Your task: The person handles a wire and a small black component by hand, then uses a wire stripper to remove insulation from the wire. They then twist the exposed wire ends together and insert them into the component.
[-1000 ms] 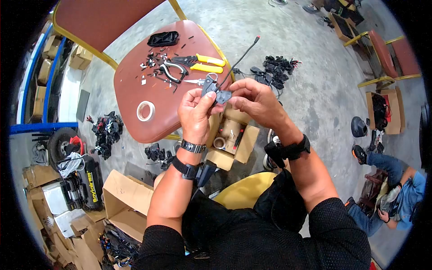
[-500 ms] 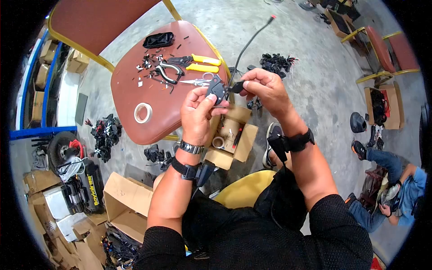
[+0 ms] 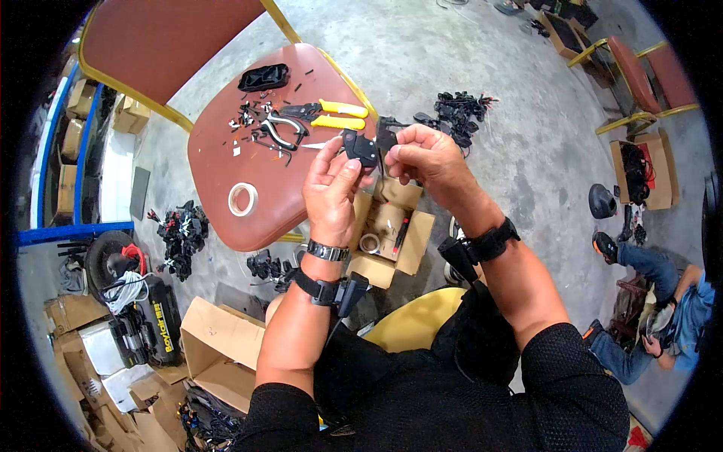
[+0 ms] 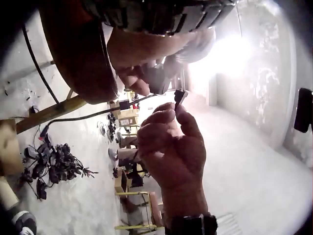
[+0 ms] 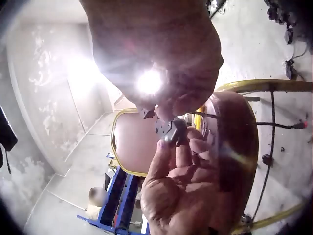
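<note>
In the head view the left hand (image 3: 331,190) grips a black plastic housing (image 3: 360,149) between thumb and fingers. Just right of it, the right hand (image 3: 431,166) pinches a small flat black piece (image 3: 386,138); the two parts are close together. The left wrist view shows the small piece (image 4: 180,97) between the right hand's thumb and finger, with a black cable (image 4: 93,113) stretching left behind it. From the right wrist view, the housing (image 5: 171,131) sits in the left fingertips, its face showing small dark spots.
On the red chair seat (image 3: 248,162) lie yellow-handled pliers (image 3: 343,114), cutters (image 3: 286,129), a tape roll (image 3: 242,200), a black pouch (image 3: 263,77) and scraps. An open cardboard box (image 3: 413,239) stands below the hands. Piles of black parts (image 3: 183,233) lie on the floor. Another person sits at right.
The right hand first drew the small black piece away from the housing, then turned it upright beside it. The red-tipped cable no longer stands up above the hands in the head view.
</note>
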`<state>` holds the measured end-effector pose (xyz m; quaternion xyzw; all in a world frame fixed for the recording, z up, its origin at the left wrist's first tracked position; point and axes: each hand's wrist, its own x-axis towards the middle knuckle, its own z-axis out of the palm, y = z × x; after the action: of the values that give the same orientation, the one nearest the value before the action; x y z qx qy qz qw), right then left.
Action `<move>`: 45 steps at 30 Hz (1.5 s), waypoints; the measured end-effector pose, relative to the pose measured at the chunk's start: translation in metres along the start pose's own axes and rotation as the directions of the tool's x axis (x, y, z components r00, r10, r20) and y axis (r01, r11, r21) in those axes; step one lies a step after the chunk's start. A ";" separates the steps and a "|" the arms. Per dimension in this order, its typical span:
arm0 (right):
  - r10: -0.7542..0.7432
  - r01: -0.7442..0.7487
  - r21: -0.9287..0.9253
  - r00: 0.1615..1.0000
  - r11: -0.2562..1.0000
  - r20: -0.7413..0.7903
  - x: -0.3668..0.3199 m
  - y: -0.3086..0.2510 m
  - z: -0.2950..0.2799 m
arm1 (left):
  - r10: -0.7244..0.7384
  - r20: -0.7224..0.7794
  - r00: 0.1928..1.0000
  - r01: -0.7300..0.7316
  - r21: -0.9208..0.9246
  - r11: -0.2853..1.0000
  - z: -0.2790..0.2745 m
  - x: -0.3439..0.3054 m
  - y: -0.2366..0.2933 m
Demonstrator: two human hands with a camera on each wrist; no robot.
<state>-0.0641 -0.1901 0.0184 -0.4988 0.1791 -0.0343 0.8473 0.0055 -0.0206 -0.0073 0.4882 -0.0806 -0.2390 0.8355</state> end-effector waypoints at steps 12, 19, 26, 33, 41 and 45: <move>0.004 0.014 -0.275 0.998 0.961 0.062 0.004 0.002 -0.009 | -0.070 0.027 0.997 0.069 0.063 0.996 0.002 0.000 0.001; -0.015 0.024 -0.349 0.999 0.937 0.028 0.000 0.002 -0.005 | -0.091 -0.002 0.996 0.091 0.005 0.996 0.007 -0.003 0.000; -0.003 0.007 -0.359 1.000 0.933 0.013 -0.001 -0.001 -0.002 | -0.110 0.037 0.993 0.111 -0.007 0.994 0.008 -0.002 0.001; 0.006 0.007 -0.368 0.999 0.930 0.034 -0.001 -0.003 -0.002 | -0.114 0.053 0.992 0.115 -0.023 0.993 0.007 -0.002 -0.001; 0.005 0.007 -0.415 1.000 0.910 0.027 -0.001 -0.002 -0.002 | -0.140 0.038 0.989 0.142 -0.073 0.987 0.005 -0.001 -0.002; -0.020 0.039 -0.437 0.999 0.899 0.048 0.000 0.001 -0.001 | -0.132 -0.013 0.991 0.132 -0.035 0.991 0.009 -0.003 -0.002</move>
<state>-0.0642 -0.1903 0.0171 -0.6796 0.1565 0.0044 0.7167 -0.0006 -0.0270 -0.0043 0.4799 -0.0379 -0.2914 0.8267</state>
